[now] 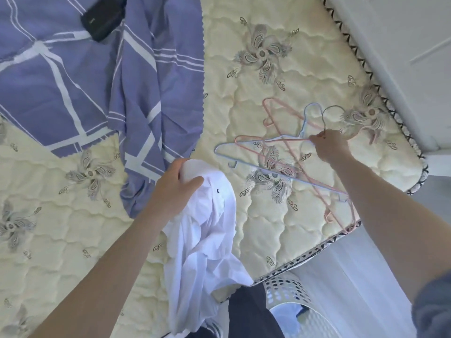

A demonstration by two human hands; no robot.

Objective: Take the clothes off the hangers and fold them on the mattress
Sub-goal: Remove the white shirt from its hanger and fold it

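Note:
My left hand [174, 189] grips the top of a white garment [207, 240], which hangs bunched over the near edge of the cream quilted mattress [244, 69]. My right hand [330, 146] pinches a pink wire hanger [273, 140] at the base of its hook, low over the mattress near the right corner. A light blue hanger [244, 159] and another pink hanger [275, 113] lie on the mattress under and beside it, overlapping. No garment is on any hanger.
A purple sheet with white stripes [73, 81] covers the mattress's far left, with a black object [102, 20] on it. A white perforated laundry basket [290, 303] stands on the floor by the mattress's near edge. A white wall or frame [402, 57] borders the right side.

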